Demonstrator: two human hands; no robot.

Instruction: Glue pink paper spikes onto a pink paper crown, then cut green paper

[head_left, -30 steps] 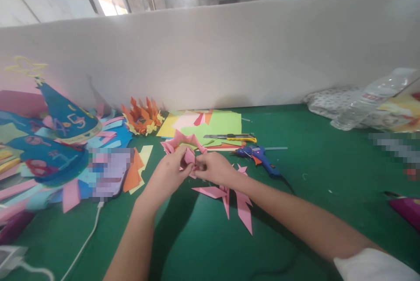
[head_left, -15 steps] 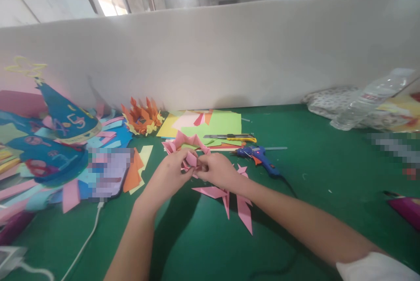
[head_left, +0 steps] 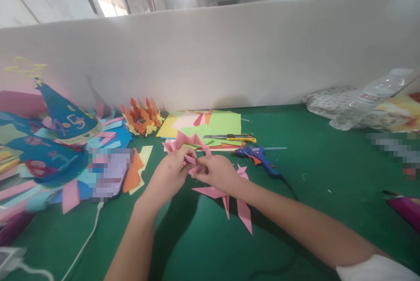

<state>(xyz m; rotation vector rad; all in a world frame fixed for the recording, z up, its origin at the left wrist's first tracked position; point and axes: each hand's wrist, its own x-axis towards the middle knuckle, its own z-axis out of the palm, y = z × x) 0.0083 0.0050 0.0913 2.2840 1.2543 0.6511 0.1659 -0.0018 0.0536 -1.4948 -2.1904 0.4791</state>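
While both hands meet over the middle of the green table [head_left: 328,176], a pink paper flower [head_left: 186,142] sits between them, its folded points rising behind the fingers, just in front of the loose sheets. Left hand [head_left: 170,171]: fingers pinched together on the flower's near edge, thumb side up. Right hand [head_left: 216,170]: fingertips likewise closed on a small pink fold at the flower's base, touching the left hand's fingertips. Whether the flower rests on the table or is lifted a little cannot be told. Under and just beyond the right wrist lie cut pink petals [head_left: 241,208], long pointed strips fanned flat on the green surface. Blue glue gun [head_left: 259,157] on its side just right of the right hand, nozzle toward the papers, dark cord trailing right. Yellow and grey utility knife [head_left: 229,137] lies across a spread of green, yellow and pink paper sheets [head_left: 218,122] behind the flower. Orange paper flower [head_left: 141,119] stands near the white partition [head_left: 229,53], left of the sheets. Far left: blue cone hat [head_left: 65,117] with a yellow star on top, among blue and pink paper scraps. White cable [head_left: 83,241] runs along the table's near left. Clear plastic bottle [head_left: 370,99] lies tilted at far right against a patterned bag [head_left: 324,101]. White sleeve [head_left: 374,268] shows on the right arm at the lower right corner.
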